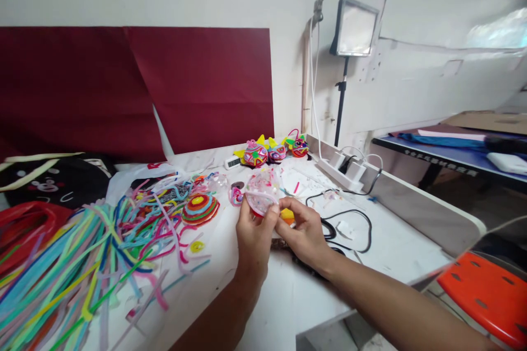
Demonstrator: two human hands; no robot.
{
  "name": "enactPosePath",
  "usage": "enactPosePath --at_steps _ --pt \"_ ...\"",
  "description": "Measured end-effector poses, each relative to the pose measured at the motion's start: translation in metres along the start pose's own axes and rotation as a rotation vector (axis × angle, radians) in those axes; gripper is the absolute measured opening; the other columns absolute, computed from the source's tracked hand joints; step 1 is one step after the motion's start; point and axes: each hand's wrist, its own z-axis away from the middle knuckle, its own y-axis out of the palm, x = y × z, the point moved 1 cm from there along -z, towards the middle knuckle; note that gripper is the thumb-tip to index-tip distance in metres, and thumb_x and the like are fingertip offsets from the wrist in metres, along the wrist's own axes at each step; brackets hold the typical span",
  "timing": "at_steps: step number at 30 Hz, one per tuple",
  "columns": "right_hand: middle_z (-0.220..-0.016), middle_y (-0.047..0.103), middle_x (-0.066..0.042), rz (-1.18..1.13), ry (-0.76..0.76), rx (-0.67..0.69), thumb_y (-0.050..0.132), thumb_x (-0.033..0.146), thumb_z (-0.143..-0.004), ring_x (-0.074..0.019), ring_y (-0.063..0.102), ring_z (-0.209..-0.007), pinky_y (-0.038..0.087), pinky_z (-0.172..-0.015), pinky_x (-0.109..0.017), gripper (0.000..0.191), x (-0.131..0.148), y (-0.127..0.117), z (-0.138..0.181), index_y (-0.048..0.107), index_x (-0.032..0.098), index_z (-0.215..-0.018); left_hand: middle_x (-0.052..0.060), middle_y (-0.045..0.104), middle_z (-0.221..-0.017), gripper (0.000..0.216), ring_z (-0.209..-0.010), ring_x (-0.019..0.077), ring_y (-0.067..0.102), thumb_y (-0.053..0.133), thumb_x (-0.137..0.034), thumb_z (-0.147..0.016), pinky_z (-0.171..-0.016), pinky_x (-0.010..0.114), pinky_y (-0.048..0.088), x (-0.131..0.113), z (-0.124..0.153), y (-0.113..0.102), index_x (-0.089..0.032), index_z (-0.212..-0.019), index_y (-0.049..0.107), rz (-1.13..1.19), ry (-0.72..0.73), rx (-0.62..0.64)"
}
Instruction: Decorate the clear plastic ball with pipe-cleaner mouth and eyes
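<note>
My left hand (253, 236) is closed around a clear plastic half-shell (262, 193) that has pink bits inside, held up over the white table (288, 290). My right hand (302, 233) is pinched on a small yellow and orange piece (287, 215) right beside the shell. Both hands meet near the middle of the table. A coiled disc of red, orange and green pipe cleaner (200, 208) lies just left of my hands.
A big heap of coloured pipe cleaners (78, 263) covers the table's left. Three finished colourful ornaments (272, 151) sit at the back. A power strip with chargers (341, 170) and black cable (349, 225) lie right. An orange stool (486, 290) stands lower right.
</note>
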Motion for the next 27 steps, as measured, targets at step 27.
enactPosePath --at_steps 27 --pt "-0.069 0.059 0.000 0.004 0.060 0.217 0.049 0.025 -0.085 -0.0149 0.051 -0.069 0.038 -0.063 -0.025 0.021 0.010 -0.008 -0.006 0.068 0.019 -0.078 0.007 0.071 -0.110 0.052 -0.092 0.0209 0.068 0.066 -0.030 -0.079 -0.080 0.029 0.054 0.005 -0.004 -0.019 -0.018 -0.128 0.055 -0.164 0.012 0.045"
